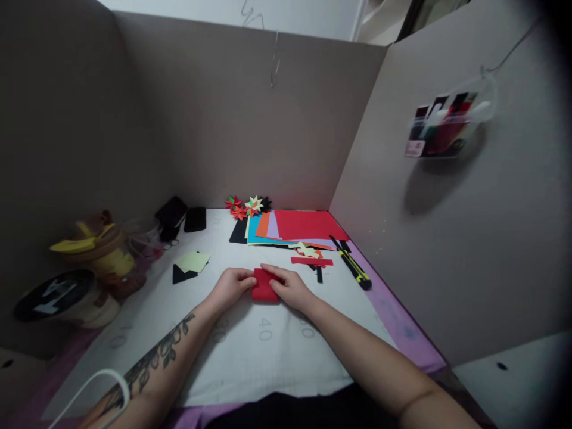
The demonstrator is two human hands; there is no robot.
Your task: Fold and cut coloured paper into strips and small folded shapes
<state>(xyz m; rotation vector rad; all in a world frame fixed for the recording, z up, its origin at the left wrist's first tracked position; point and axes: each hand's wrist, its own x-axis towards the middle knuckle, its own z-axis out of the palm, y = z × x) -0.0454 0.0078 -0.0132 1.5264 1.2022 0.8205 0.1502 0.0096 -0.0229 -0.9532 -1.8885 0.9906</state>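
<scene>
A small folded piece of red paper [265,289] lies near the middle of the white mat, between my two hands. My left hand [233,287] pinches its left edge between thumb and fingers. From the other side, my right hand [289,287] grips the right edge, with its thumb on top and its fingers along the far edge. Beyond my right hand are several cut paper strips, among them a red strip [311,261] and a black strip [319,274]. Light green paper [193,262] and black paper [182,274] lie to the left.
Coloured sheets [308,225] are stacked at the back beside folded paper stars [254,205]. A yellow-black utility knife [355,268] lies at the right edge. Containers, including a black-lidded tub [96,304], stand left. Grey panels [250,119] enclose the back and sides.
</scene>
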